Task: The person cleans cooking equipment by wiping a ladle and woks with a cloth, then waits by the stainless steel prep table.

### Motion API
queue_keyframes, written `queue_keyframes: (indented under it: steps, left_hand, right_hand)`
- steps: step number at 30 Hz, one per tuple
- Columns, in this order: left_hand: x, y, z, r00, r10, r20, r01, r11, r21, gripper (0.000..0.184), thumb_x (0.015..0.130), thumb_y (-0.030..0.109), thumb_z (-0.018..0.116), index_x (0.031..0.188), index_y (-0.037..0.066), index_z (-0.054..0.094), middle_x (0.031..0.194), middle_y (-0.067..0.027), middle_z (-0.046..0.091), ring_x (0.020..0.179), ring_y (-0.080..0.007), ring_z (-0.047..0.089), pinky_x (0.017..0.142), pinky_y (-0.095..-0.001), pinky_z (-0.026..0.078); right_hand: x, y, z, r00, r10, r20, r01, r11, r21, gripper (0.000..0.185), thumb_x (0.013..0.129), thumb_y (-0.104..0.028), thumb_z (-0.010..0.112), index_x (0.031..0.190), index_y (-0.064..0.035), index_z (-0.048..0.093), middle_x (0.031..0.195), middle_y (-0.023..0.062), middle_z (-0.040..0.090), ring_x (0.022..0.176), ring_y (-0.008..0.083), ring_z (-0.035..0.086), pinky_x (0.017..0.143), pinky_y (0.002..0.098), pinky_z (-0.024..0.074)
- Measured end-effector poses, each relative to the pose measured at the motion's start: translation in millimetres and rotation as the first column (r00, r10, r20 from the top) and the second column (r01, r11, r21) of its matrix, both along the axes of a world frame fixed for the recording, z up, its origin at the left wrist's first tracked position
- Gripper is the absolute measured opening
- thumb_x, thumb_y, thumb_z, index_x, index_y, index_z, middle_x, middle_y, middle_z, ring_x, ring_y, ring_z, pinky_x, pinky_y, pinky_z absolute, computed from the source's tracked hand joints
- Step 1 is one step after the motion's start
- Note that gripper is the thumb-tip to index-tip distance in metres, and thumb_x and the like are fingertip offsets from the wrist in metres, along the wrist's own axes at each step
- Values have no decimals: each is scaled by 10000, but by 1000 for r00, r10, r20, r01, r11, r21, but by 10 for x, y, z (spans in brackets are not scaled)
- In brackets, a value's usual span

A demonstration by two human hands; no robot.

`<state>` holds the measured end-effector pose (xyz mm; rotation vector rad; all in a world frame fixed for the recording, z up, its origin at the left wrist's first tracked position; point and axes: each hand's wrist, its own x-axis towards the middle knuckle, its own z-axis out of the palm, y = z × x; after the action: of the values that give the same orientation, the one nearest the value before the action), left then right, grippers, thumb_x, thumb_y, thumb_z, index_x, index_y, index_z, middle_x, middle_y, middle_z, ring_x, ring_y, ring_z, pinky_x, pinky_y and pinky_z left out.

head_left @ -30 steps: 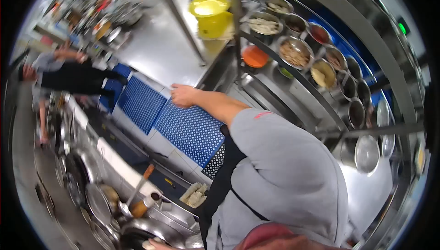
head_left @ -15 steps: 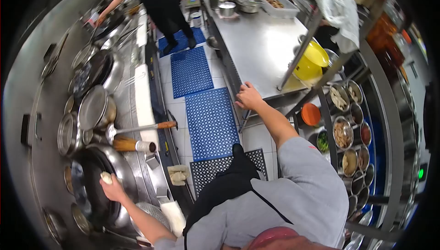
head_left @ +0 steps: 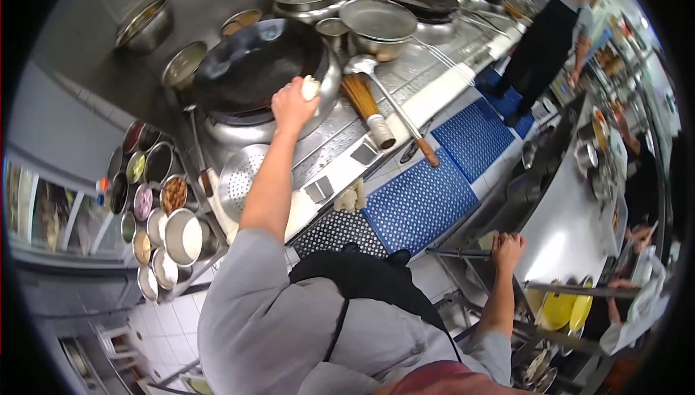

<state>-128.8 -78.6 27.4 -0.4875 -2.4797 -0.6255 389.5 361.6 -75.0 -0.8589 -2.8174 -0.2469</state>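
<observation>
My left hand (head_left: 291,110) is closed around a folded white cloth (head_left: 311,89) at the near rim of a large black wok (head_left: 253,69), which sits on the steel range. Any wok handle under the fingers is hidden. My right hand (head_left: 508,251) rests at the corner of the steel worktable (head_left: 557,236), fingers bent over its edge. Beside the wok lie a bamboo brush (head_left: 367,112) and a ladle (head_left: 394,98) with a wooden handle. Close to my left forearm is a perforated strainer (head_left: 245,178).
Several seasoning pots (head_left: 183,237) stand to the left of the range. A metal basin (head_left: 378,26) and more woks line the back. Blue mats (head_left: 423,203) cover the aisle floor. Farther along, a person in a black apron (head_left: 539,47) works at the range. Yellow bowls (head_left: 557,309) sit at the right.
My view has swung left toward the range, bringing the seasoning pots into sight. My left hand still grips the cloth at the wok, and my right hand stays at the table corner.
</observation>
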Motion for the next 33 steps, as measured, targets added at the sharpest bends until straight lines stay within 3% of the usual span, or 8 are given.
queue_keyframes:
  steps: [7,16,22,26,30,31,33]
  left_hand:
    - [16,31,64,995,26,99,-30,999,36,399,697,346,733,966,65,639,901,-188,713,864,-381,692,800,-491,526]
    - [-19,4,8,997,54,62,-57,997,48,384,700,347,714,961,77,631,896,-174,706,888,-378,681,818,-495,505]
    - [27,42,40,994,50,94,-53,998,30,408,712,331,739,988,55,621,915,-184,702,901,-383,673,826,-496,493]
    - [12,54,21,994,44,101,-48,998,40,408,732,332,736,1001,49,616,924,-198,698,905,-388,669,837,-494,489]
    - [32,12,114,987,33,157,-37,999,19,429,740,341,736,1028,47,614,931,-219,702,910,-401,676,831,-501,500]
    - [37,3,166,982,22,189,-27,999,23,434,740,344,736,1033,48,614,934,-221,704,912,-405,677,830,-504,504]
    - [53,-38,245,959,-22,284,9,999,46,452,744,361,738,1056,59,610,946,-224,711,920,-418,681,827,-510,517]
  right_hand:
    - [43,32,-37,1000,-24,5,24,1000,-2,195,845,-269,694,772,-90,717,863,82,711,1035,271,607,1036,497,372]
    - [18,-1,-25,999,30,-21,-28,997,69,207,843,-272,702,789,-72,707,858,98,697,1009,282,598,1015,487,381]
    - [31,-20,28,1000,14,-17,-15,1000,-4,208,837,-281,702,814,-75,710,850,93,697,1033,275,590,1029,482,368]
    - [30,-25,140,986,48,158,-53,998,30,280,814,-356,716,891,-88,720,955,94,700,1074,269,579,1064,478,340]
    - [2,-30,251,885,196,422,-266,957,113,400,806,-441,699,1002,-93,718,1122,126,674,1155,280,554,1108,486,305]
    - [-20,-9,280,832,242,500,-336,936,107,429,807,-455,691,1037,-93,716,1171,140,662,1186,287,545,1124,490,294]
    - [-42,77,227,777,252,577,-268,962,-60,437,816,-455,685,1057,-91,705,1163,144,673,1173,296,566,1134,475,293]
